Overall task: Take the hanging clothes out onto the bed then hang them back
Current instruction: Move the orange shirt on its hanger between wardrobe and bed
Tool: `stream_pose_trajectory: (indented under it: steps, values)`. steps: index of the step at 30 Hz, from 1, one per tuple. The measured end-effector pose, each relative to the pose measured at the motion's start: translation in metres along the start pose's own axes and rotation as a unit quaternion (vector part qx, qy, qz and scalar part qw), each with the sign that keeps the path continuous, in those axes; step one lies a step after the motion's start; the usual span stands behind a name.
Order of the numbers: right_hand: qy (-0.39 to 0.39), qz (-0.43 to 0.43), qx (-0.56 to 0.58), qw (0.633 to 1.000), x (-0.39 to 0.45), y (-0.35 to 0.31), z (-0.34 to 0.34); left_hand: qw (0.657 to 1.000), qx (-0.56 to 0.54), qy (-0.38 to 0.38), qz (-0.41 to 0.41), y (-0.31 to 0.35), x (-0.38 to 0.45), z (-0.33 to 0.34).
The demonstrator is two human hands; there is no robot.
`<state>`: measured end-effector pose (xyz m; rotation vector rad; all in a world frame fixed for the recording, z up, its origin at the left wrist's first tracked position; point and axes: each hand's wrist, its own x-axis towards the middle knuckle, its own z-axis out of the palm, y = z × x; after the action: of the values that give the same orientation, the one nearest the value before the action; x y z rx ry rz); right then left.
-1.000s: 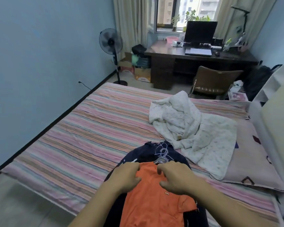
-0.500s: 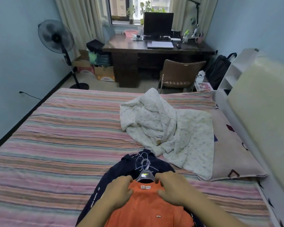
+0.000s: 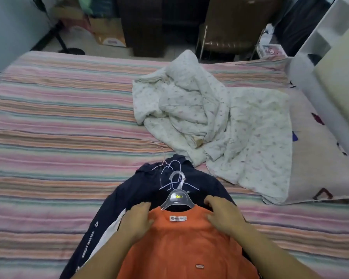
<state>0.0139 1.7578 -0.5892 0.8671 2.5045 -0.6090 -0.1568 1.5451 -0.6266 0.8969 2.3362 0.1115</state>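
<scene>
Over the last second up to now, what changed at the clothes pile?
Both hands slid apart along the orange shirt's collar: left hand to the left shoulder, right hand to the right, uncovering the clear hanger. The camera tilted down. The navy jacket, wire hangers and white quilt stayed put.

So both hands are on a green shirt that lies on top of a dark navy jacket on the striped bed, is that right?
Not quite: the shirt is orange, not green. The head view shows the left hand and the right hand on its shoulders either side of a clear hanger. It does lie on the dark navy jacket, on the striped bed.
</scene>
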Motion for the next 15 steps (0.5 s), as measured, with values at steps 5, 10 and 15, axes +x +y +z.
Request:
stream_pose_trajectory:
  steps: [5, 10, 15]
  values:
    - [-0.076, 0.032, -0.056, 0.995, 0.041, 0.033, 0.069, 0.997, 0.049, -0.035, -0.047, -0.026, 0.039, 0.055]
    - [-0.056, 0.035, -0.114, 0.991, 0.050, 0.048, 0.108, 0.988, 0.145, 0.042, -0.029, -0.037, 0.043, 0.084]
    - [-0.046, 0.007, -0.109, 0.993, 0.036, 0.048, 0.102, 0.982, 0.160, 0.097, 0.035, -0.042, 0.026, 0.098]
